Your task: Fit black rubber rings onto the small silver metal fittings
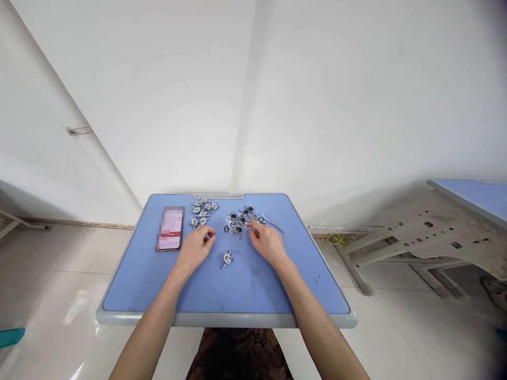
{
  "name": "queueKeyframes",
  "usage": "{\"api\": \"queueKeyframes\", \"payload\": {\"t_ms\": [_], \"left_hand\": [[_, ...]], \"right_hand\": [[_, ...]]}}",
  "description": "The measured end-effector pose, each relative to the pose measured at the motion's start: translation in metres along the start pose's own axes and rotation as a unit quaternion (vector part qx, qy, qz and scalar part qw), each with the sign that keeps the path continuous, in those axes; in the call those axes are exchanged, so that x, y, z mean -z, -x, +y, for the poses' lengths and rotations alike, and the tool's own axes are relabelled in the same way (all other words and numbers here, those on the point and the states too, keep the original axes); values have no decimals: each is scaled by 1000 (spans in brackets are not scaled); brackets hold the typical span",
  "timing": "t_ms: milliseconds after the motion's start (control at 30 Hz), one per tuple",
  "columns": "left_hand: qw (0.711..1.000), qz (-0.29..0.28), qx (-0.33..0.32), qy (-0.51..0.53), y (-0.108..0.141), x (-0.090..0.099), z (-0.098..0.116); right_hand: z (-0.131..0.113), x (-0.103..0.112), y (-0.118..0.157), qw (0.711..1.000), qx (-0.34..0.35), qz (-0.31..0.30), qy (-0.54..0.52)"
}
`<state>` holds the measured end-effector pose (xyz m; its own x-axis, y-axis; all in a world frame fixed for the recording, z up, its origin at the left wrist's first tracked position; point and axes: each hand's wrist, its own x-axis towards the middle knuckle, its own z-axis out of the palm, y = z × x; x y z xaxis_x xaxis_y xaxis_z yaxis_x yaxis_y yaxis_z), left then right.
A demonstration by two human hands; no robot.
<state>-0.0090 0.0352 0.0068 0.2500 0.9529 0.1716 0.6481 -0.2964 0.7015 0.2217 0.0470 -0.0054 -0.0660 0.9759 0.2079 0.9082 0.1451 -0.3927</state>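
Note:
My left hand [197, 245] rests on the desk with its fingers loosely curved, thumb and fingertips apart, and nothing visible in them. Just beyond it lies a group of small silver metal fittings [203, 214] with screws through them. Between my hands sits a single metal fitting [227, 258] of the same look. My right hand [268, 241] is at the near right edge of a pile of loose screws, rings and black round parts [239, 217]. Its thumb and forefinger are pinched together; what they hold is too small to make out.
A phone [171, 229] with a lit screen lies at the left of the blue desk [253, 295]. Thin metal rods [274, 224] lie right of the pile. A white wall [317, 105] stands behind. Another desk [471, 195] is at right, with a yellow cable [333, 243] on the floor.

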Motion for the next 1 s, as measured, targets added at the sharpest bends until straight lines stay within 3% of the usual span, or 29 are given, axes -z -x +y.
{"api": "queueKeyframes", "payload": {"t_ms": [133,267,433,633,1000], "left_hand": [[1000,-3,-16,-13,0,-3,-6],[996,-1,-73,-57,-4,-11,-13],[979,-39,-143,-141,-17,-28,-11],[965,-80,-121,-218,-27,-38,-4],[954,-34,-109,-276,-26,-36,-4]], "right_hand": [[-1,0,2,1000,10,-9,-1],[-6,-3,4,999,51,6,-15],[-12,-7,6,994,98,-41,-5],[-11,-10,5,993,101,-64,16],[-9,-13,4,992,111,-60,22]]}}
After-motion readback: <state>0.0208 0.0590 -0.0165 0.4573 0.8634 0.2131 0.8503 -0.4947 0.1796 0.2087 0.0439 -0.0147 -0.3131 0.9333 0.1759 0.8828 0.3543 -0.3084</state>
